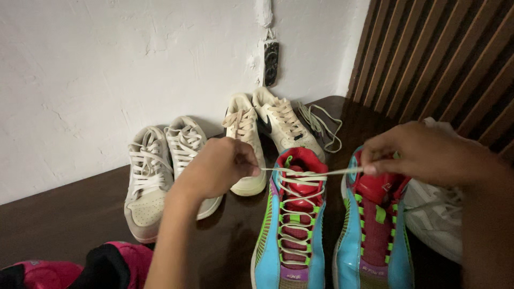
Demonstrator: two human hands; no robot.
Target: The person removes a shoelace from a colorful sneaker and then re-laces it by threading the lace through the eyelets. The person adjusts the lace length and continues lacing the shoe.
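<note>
1. I am watching a cream lace [313, 173] being pulled taut between both hands; it is running nearly level, left to right, across the red tongue at the far end of the left bright shoe [292, 225]; its long axis is lying crosswise to the shoe, which is pointing near to far.
2. The left hand [217, 167] is holding the lace's left end, fingers pressed together and pinching it just beside the shoe's collar; the right hand [423, 152] is pinching the other end above the right bright shoe [375, 230], fingers closed around the tip; the left hand is sitting nearer to the laced shoe, the right one well out past it.
3. The left bright shoe is carrying cream lacing through green loops down its throat; the right one is showing green loops and a dark red tongue with no lace that I can see; both are glossy blue at the sides, with red padded collars and green trim.
4. They are standing on a dark, polished wooden surface [69, 214] that is reflecting light.
5. Farther off, against a rough white plastered wall [107, 64], two pairs of worn cream sneakers are resting: one pair [160, 171] to the left, another [267, 126] tilted up, with a loose lace [321, 126] coiled beside it.
6. A white mesh shoe [436, 219] is lying at the right, under the right forearm; something pink and black [80, 267] is sitting at the near left; dark ribbed panelling [444, 59] is filling the far right.
</note>
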